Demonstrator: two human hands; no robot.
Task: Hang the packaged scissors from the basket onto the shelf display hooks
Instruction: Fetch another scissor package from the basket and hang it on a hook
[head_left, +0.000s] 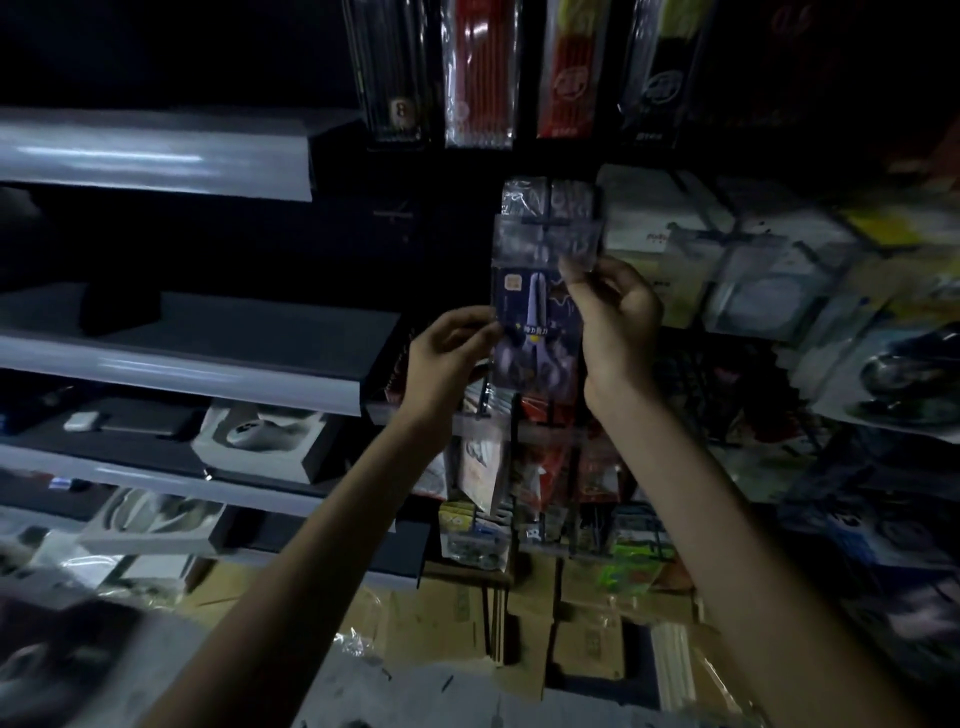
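A packaged pair of scissors (535, 312), dark blue card in a clear sleeve, is held upright in front of the dim shelf display. My left hand (449, 353) pinches its lower left edge. My right hand (610, 312) pinches its upper right part near the clear top flap. The flap reaches a dark display hook (543, 222), with another clear packet (548, 197) hanging just behind. Whether the flap's hole is on the hook cannot be made out. The basket is out of view.
Packs of pens (480, 73) hang above. White boxes and bagged goods (753, 270) crowd the right side. Grey shelves (182, 364) with boxed gadgets run along the left. More hanging packets (519, 467) and cardboard boxes (467, 618) sit below my arms.
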